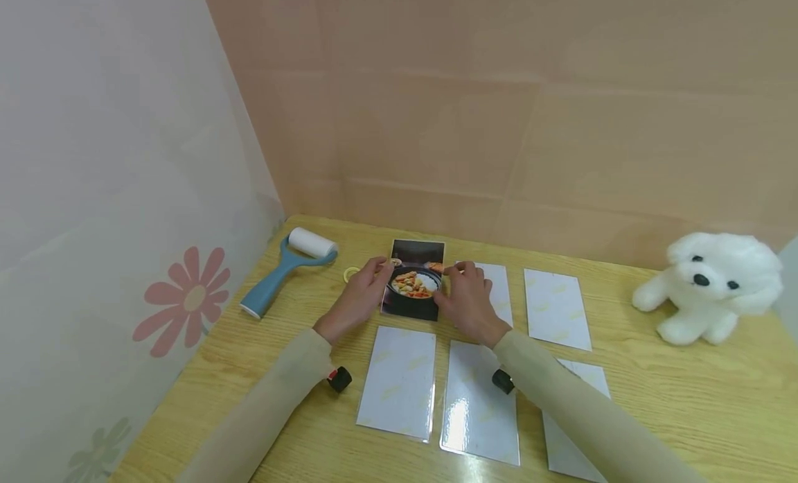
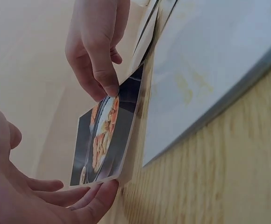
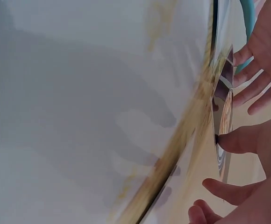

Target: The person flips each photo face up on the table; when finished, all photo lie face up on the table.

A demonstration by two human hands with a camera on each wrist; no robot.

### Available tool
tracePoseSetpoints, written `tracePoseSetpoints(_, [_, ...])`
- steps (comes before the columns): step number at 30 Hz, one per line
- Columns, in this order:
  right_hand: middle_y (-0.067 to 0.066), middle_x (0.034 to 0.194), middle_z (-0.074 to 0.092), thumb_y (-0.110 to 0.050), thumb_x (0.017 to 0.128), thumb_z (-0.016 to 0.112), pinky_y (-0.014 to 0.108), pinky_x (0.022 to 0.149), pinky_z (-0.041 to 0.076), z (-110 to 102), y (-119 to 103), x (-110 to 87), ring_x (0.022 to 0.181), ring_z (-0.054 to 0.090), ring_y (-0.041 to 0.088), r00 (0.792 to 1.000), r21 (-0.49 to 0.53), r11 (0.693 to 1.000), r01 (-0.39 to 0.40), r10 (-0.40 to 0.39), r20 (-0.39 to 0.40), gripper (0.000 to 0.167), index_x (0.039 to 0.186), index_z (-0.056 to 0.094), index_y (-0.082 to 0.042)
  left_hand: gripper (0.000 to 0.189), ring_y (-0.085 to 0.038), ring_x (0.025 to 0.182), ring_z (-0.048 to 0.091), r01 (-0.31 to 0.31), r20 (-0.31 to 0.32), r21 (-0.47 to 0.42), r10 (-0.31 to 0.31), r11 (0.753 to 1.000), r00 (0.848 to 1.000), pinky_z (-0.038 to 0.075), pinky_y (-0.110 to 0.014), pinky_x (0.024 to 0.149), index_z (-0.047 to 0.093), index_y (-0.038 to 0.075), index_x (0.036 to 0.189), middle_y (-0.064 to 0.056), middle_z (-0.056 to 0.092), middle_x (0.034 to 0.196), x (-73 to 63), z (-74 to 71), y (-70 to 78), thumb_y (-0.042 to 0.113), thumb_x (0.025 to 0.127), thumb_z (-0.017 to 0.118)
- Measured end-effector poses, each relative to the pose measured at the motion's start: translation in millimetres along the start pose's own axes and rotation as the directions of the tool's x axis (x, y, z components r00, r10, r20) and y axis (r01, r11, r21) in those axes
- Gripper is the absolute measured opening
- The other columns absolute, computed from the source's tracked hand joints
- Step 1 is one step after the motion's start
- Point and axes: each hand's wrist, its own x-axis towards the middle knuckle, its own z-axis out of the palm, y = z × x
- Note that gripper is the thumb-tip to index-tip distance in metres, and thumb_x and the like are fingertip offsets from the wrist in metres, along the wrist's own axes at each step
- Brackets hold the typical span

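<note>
A glossy picture card (image 1: 413,283) showing a dish of rice and food in a black bowl lies between my hands at the back of the table. My left hand (image 1: 361,292) is at its left edge, and in the left wrist view the rather straight fingertips (image 2: 108,193) touch that edge. On the opposite side is my right hand (image 1: 470,299). Its thumb (image 3: 240,139) touches the card's right edge in the right wrist view, while the other fingers are spread apart from it. Behind that hand, a pale card (image 1: 501,289) is partly covered.
Several pale cards lie around: one (image 1: 399,380) front left, one (image 1: 480,400) in the middle, one (image 1: 557,306) back right, another (image 1: 576,441) under the right sleeve. A blue-handled lint roller (image 1: 274,282) and yellow ring (image 1: 351,274) are left. A white plush dog (image 1: 717,282) sits right.
</note>
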Motion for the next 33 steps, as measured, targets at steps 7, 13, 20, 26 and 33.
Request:
tracePoseSetpoints(7, [0.023,0.138,0.041,-0.025,0.092,0.071,0.057,0.098,0.026,1.4,-2.2,2.6,0.125,0.034,0.041,0.999,-0.037,0.999,-0.03,0.031,0.029,0.05,0.13,0.061,0.007,0.066,-0.031,0.113,0.059,0.023,0.019,-0.008,-0.022,1.0,1.0,0.043,-0.05,0.102,0.036,0.005,0.153,-0.018,0.06,0.128,3.0,0.9,0.9,0.053,0.108,0.032])
tracePoseSetpoints(13, [0.024,0.14,0.039,-0.026,0.092,0.071,0.057,0.098,0.025,2.6,-2.8,4.0,0.126,0.031,0.041,0.999,-0.072,0.997,-0.029,0.032,0.042,0.047,0.126,0.062,0.006,0.07,-0.029,0.118,0.056,0.008,0.033,0.005,-0.009,1.0,0.999,0.04,-0.05,0.107,0.039,0.009,0.15,-0.017,0.058,0.132,5.2,-0.1,0.4,0.061,0.106,0.027])
tracePoseSetpoints(20, [0.025,0.142,0.039,-0.026,0.092,0.07,0.057,0.095,0.026,4.4,-1.5,4.4,0.127,0.031,0.043,0.999,-0.102,0.995,-0.001,0.005,0.044,0.045,0.123,0.064,0.006,0.071,-0.032,0.122,0.055,0.028,0.044,0.027,-0.029,0.999,0.999,0.038,-0.051,0.108,0.037,0.008,0.151,-0.019,0.056,0.136,4.7,-0.7,2.9,0.061,0.106,0.025])
tracePoseSetpoints(26, [0.026,0.142,0.039,-0.027,0.092,0.069,0.059,0.093,0.026,4.4,-0.8,4.1,0.127,0.031,0.045,0.999,-0.121,0.993,0.015,-0.009,0.046,0.042,0.12,0.065,0.005,0.074,-0.03,0.113,0.06,0.049,0.052,0.034,-0.051,0.998,0.997,0.041,-0.052,0.105,0.036,0.008,0.151,-0.019,0.06,0.127,5.0,-0.4,2.3,0.064,0.105,0.023])
tracePoseSetpoints(33, [0.026,0.141,0.041,-0.03,0.092,0.07,0.06,0.094,0.027,4.9,-0.6,5.8,0.128,0.032,0.045,0.999,-0.164,0.986,0.026,-0.018,0.047,0.041,0.116,0.067,0.003,0.076,-0.028,0.099,0.063,0.038,0.056,0.049,-0.041,0.998,0.998,0.046,-0.049,0.098,0.036,0.007,0.151,-0.019,0.057,0.133,7.9,0.5,1.0,0.065,0.104,0.022])
